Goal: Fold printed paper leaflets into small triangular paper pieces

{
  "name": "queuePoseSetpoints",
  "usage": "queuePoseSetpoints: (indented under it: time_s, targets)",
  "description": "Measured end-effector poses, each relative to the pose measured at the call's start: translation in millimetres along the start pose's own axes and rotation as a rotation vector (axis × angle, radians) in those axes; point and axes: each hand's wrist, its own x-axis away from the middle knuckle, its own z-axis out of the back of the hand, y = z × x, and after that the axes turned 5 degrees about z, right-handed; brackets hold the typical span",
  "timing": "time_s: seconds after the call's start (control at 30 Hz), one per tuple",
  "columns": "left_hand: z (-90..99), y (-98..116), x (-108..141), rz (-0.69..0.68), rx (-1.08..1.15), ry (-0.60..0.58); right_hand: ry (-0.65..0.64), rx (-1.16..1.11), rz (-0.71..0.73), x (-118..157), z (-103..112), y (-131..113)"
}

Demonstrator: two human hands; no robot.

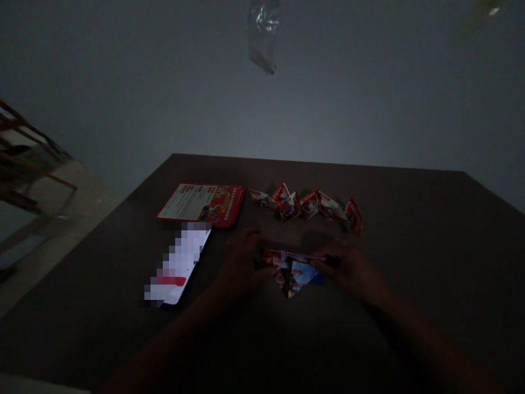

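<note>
Between my two hands is a folded piece of printed paper (297, 273), with a triangular flap pointing toward me and a straight folded edge along its far side. My left hand (246, 257) pinches its left end, and my right hand (344, 268) grips the right end. The light is dim, so the fingertips are hard to make out. Just beyond my hands, several small folded paper pieces (309, 204), red and white with printed pictures, stand in a row on the table.
A lit phone (192, 257), its screen blurred out, lies left of my left hand on the dark table (410, 219). Behind it rests a red and white printed booklet (200, 203). A clear plastic bag (263, 35) hangs on the wall, and a wooden chair (24, 153) stands at far left.
</note>
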Motion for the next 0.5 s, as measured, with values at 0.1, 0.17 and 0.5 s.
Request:
queuePoseSetpoints:
  time_s: [0.1,0.17,0.5]
  targets:
    - [4.9,15,8,-0.130,-0.022,0.173,0.023,-0.121,-0.102,6,-5,-7]
    - [6.7,27,15,-0.266,-0.012,0.211,0.029,-0.209,-0.143,9,-8,-11]
    - [-16.9,49,18,-0.595,-0.241,-0.065,0.135,-0.355,-0.189,1,-19,-15]
